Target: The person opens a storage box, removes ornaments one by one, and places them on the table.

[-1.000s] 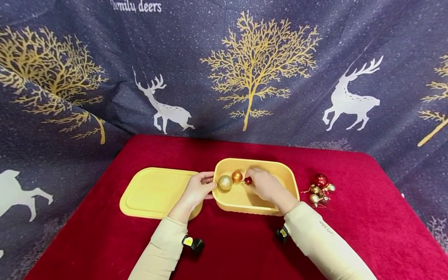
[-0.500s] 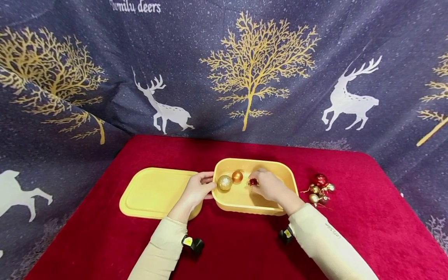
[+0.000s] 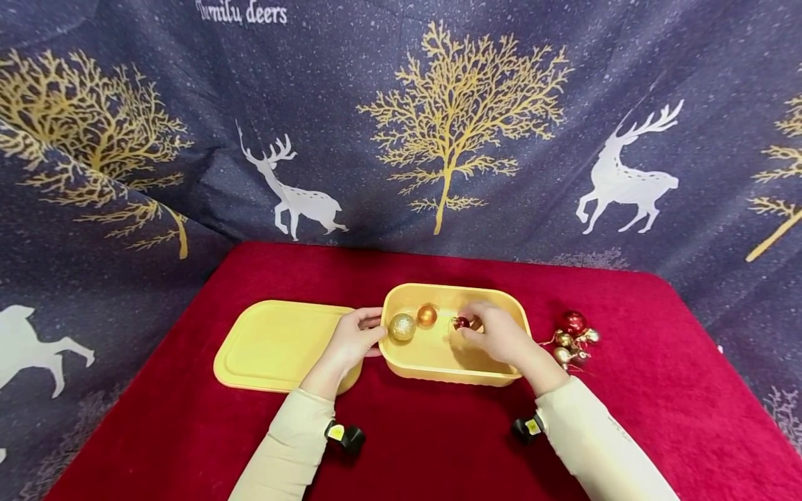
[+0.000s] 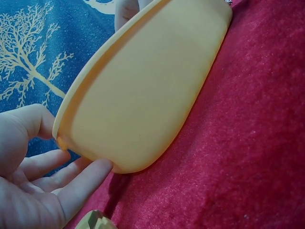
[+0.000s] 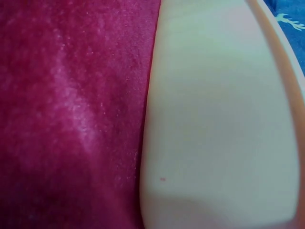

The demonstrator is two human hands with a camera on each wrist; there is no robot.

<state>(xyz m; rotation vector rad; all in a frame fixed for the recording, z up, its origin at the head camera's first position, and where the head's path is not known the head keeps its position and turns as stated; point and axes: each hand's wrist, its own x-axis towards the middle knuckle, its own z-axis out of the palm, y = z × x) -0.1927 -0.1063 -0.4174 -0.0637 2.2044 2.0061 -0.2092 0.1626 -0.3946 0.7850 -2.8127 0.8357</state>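
Observation:
A yellow plastic box (image 3: 432,371) stands on the red cloth. My left hand (image 3: 353,337) grips its left end, thumb over the rim and fingers against the outer wall, as the left wrist view shows. Inside the box, my right hand (image 3: 498,337) pinches a small dark red bauble (image 3: 461,323) between thumb and fingertips. A glittery gold bauble (image 3: 402,327) lies by the left wall, and an orange bauble (image 3: 427,316) lies just right of it. The right wrist view shows only the box's outer side (image 5: 219,119); the right hand is hidden there.
Left of the box lies a yellow lid (image 3: 269,344), its right end under my left forearm. A cluster of small gold and silver baubles (image 3: 563,339) with a larger red bauble (image 3: 573,322) lies right of the box. A dark curtain (image 3: 376,174) hangs behind the table.
My right hand has moved a little to the right inside the box, with the small red bauble at its fingertips. The orange bauble has shifted slightly right. My left hand stays put.

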